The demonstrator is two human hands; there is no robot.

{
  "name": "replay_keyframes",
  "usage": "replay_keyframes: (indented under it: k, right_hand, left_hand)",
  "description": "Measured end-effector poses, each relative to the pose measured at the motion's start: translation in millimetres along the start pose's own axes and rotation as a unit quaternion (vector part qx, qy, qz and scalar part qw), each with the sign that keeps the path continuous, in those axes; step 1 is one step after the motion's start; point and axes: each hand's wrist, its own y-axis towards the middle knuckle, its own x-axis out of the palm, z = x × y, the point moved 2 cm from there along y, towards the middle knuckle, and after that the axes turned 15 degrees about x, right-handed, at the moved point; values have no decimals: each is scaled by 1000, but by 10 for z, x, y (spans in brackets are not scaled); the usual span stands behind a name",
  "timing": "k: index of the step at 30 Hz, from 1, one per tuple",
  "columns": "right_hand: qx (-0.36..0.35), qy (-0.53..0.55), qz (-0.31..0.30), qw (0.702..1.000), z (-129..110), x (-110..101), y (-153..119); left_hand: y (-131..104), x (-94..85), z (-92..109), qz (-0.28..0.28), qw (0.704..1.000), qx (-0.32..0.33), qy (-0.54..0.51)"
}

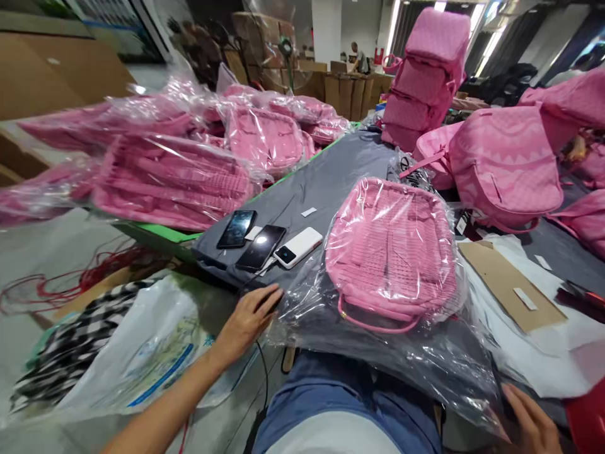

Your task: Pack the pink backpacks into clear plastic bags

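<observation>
Lying ahead, between the hands (248,320) (533,421): bagged pink backpack (392,252).

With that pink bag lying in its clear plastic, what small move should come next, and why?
Perhaps fold the slack plastic toward the bag: it spreads loose on the near side, with the left hand and right hand near its corners.

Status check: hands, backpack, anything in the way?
Left hand at left edge of plastic bag, right hand at its near right corner; grips unclear. Pink backpack inside, on table. Dark phones at left, clear of bag.
</observation>
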Motion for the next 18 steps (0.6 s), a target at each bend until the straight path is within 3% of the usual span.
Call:
replay_keyframes:
  k: [2,3,5,7,9,11,14,18]
  right_hand:
    - [-91,-17,4,996,-172,-48,-47]
    - [-132,-18,4,991,-278,-72,-39]
    - [-197,-9,-15,980,-501,-116,15]
    - [-174,26,-52,983,-669,-144,92]
    - [-72,85,-65,992,-742,-134,151]
    - [24,159,-38,986,-761,-66,174]
    - [129,266,26,955,-836,134,216]
    - [241,236,106,935,-1139,386,419]
  left_hand:
    - [-51,-68,28,-1,977,192,92]
    - [-63,-86,51,-4,966,243,89]
    - [-50,-104,99,-16,969,247,19]
    - [-4,-107,120,-33,986,145,-69]
    - [51,-106,116,-55,989,23,-136]
    - [119,-113,105,-61,977,-76,-189]
    - [259,-121,108,-15,956,-159,-248]
    - [469,-23,81,50,924,-271,-265]
